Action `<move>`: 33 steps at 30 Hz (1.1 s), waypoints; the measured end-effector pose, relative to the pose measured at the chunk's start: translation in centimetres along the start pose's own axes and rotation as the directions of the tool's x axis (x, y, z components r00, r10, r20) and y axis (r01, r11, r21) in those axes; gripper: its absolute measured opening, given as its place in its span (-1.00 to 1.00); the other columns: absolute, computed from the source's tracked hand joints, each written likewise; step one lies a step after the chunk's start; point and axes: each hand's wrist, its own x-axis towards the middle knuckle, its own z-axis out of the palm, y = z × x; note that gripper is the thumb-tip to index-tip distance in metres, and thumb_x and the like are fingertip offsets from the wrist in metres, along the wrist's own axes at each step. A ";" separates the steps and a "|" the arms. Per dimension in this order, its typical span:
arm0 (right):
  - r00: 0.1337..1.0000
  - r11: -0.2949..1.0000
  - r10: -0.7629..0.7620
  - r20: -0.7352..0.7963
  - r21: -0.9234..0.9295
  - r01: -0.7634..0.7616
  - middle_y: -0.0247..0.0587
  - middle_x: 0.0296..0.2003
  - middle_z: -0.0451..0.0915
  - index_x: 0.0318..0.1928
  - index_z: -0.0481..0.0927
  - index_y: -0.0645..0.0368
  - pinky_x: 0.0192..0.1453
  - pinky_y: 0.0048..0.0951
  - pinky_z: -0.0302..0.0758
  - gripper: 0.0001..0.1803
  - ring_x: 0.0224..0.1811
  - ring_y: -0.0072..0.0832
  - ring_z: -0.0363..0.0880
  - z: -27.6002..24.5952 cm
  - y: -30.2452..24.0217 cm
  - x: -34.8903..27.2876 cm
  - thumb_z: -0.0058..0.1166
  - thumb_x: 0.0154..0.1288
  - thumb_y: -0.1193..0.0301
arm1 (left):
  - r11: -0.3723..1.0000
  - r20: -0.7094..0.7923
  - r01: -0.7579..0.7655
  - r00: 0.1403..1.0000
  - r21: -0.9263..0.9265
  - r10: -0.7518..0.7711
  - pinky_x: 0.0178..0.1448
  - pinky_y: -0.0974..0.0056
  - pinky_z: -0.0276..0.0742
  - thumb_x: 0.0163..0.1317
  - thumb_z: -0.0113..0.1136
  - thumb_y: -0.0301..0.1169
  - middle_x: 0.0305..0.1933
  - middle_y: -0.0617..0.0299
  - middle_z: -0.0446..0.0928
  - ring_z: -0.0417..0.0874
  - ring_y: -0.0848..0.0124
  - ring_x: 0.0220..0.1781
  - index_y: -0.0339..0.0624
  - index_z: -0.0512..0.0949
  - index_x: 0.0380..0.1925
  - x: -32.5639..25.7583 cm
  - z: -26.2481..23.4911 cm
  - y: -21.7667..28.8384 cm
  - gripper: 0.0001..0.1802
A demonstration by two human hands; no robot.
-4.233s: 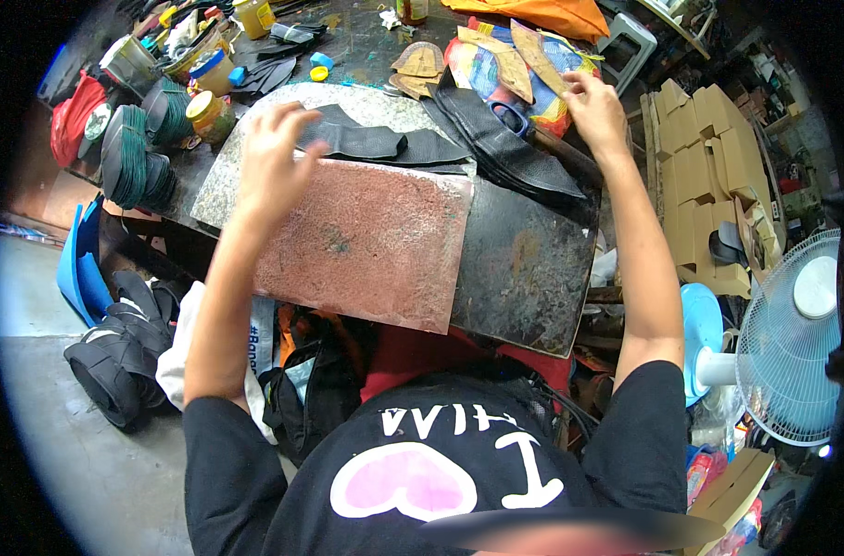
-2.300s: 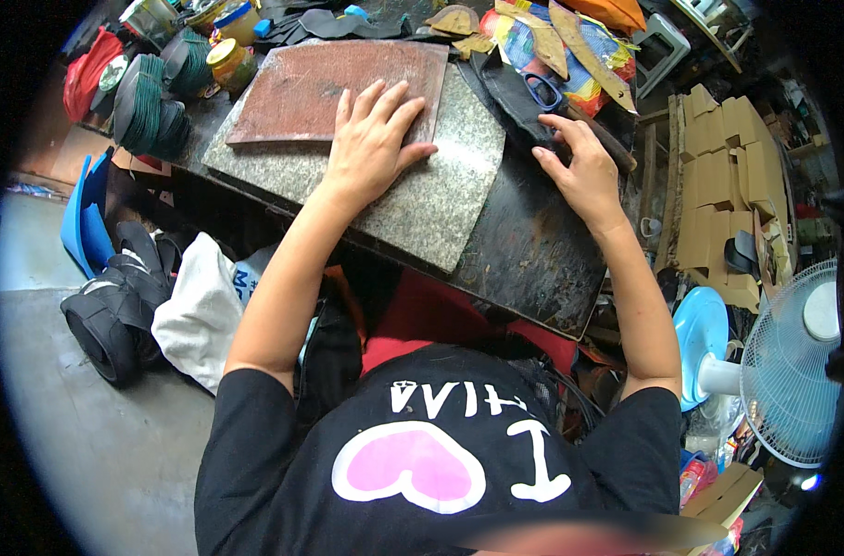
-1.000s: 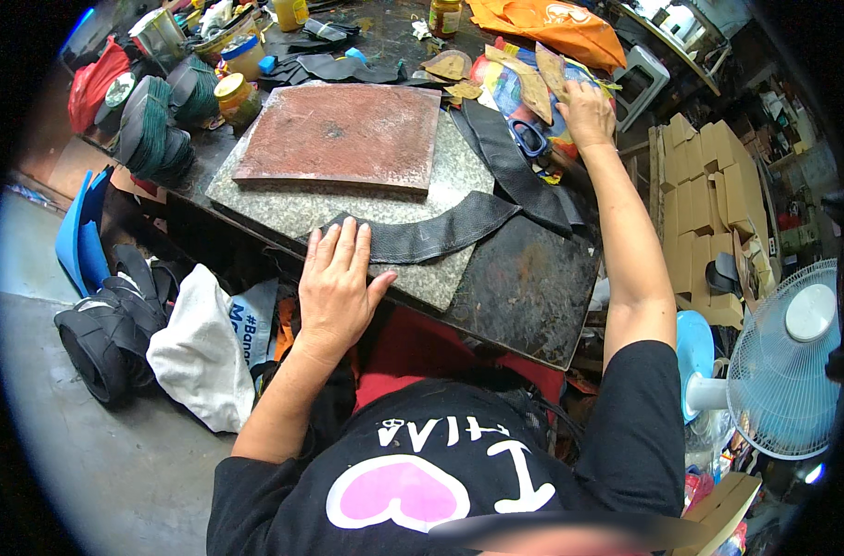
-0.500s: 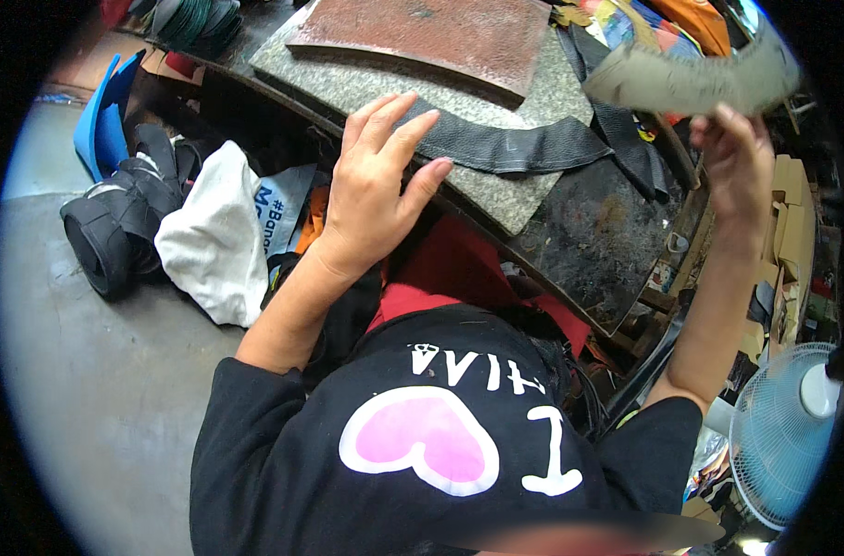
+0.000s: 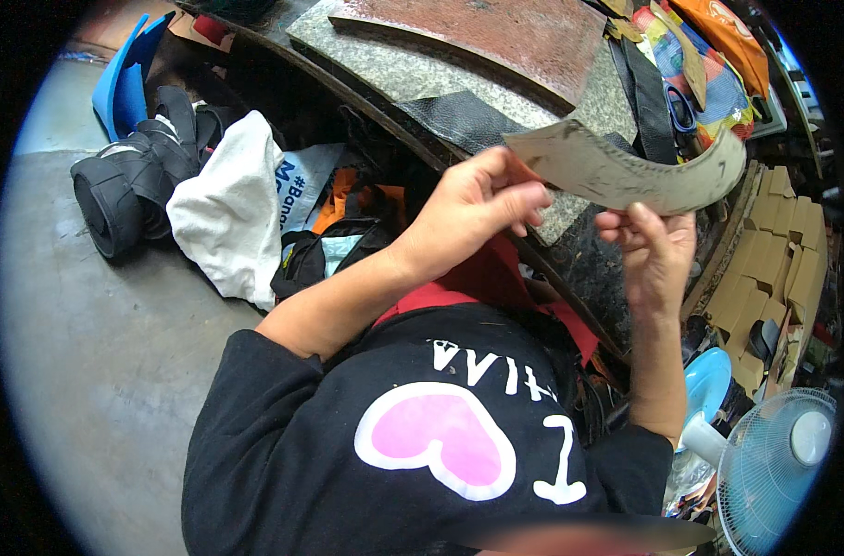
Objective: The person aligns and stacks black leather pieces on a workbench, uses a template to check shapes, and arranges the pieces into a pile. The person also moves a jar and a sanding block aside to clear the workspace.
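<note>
A curved pale strip with dark marks along it, which looks like a stiff pattern piece, is raised above the work table. My right hand pinches its lower edge between thumb and fingers. Close to the strip's left end is my left hand, thumb apart from the fingers; whether any fingertip touches the strip is hidden. Beneath both lies a black textured leather-like piece on the speckled stone slab, its right part covered by the pale strip.
A reddish-brown block rests on the slab. Black straps, blue-handled scissors and a colourful bag lie at the far right. A fan stands near right, a white cloth at left.
My right hand has brought the pale strip leftward and nearer, over the slab. My left hand has come off the black piece and moved right, to the strip's end.
</note>
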 end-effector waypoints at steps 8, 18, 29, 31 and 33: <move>0.997 0.997 -0.029 -0.075 0.065 0.034 -0.02 -0.18 0.68 0.09 0.49 0.35 -0.20 -0.25 0.73 -0.55 -0.24 -0.25 0.76 -0.5 1.0 0.4 0.07 0.52 0.16 | 0.976 -0.318 -0.165 0.941 -0.144 0.112 -0.36 0.45 0.51 0.39 0.20 -0.42 -0.38 0.26 0.61 0.60 0.58 -0.42 -0.22 0.60 -0.17 -0.9 -2.9 1.5 -0.88; 0.999 0.994 0.025 0.032 -0.104 -0.022 -0.14 -0.22 0.71 -0.06 0.58 0.30 -0.32 -0.41 0.66 -0.77 -0.32 -0.41 0.71 -1.5 0.4 5.4 0.21 0.43 0.39 | 0.987 -0.301 -0.160 0.940 0.019 0.158 -0.39 0.41 0.59 0.42 0.22 -0.37 -0.42 0.24 0.62 0.65 0.45 -0.43 -0.25 0.57 -0.23 2.3 -5.3 4.3 -0.84; 1.000 0.972 -0.021 -0.010 -0.232 0.018 -0.16 -0.08 0.70 0.06 0.58 0.30 -0.10 -0.40 0.66 -0.65 -0.14 -0.46 0.72 -2.7 1.6 4.6 0.28 0.27 0.52 | 0.455 -0.220 -0.075 0.799 0.887 0.560 -0.18 0.28 0.46 0.10 0.51 -0.38 -0.30 0.14 0.60 0.56 0.32 -0.28 -0.28 0.54 -0.46 0.3 -6.3 3.1 -0.71; 1.000 0.990 0.014 -0.007 -0.141 -0.015 -0.15 -0.12 0.70 0.07 0.55 0.32 -0.18 -0.37 0.69 -0.64 -0.17 -0.42 0.73 -3.2 0.7 4.3 0.24 0.28 0.53 | 0.260 -0.078 -0.124 0.757 0.958 0.649 -0.05 0.21 0.47 0.01 0.56 -0.35 -0.18 0.11 0.62 0.56 0.19 -0.12 -0.25 0.56 -0.36 0.2 -6.4 3.2 -0.66; 0.998 0.995 0.064 -0.025 -0.079 -0.066 -0.10 -0.17 0.67 0.15 0.46 0.34 -0.38 -0.35 0.72 -0.58 -0.25 -0.34 0.75 -4.0 -0.5 4.3 0.17 0.29 0.53 | 0.159 0.040 -0.212 0.711 0.964 0.702 0.14 0.14 0.47 -0.10 0.61 -0.31 -0.02 0.11 0.61 0.53 0.10 0.09 -0.20 0.58 -0.14 0.6 -6.5 2.9 -0.48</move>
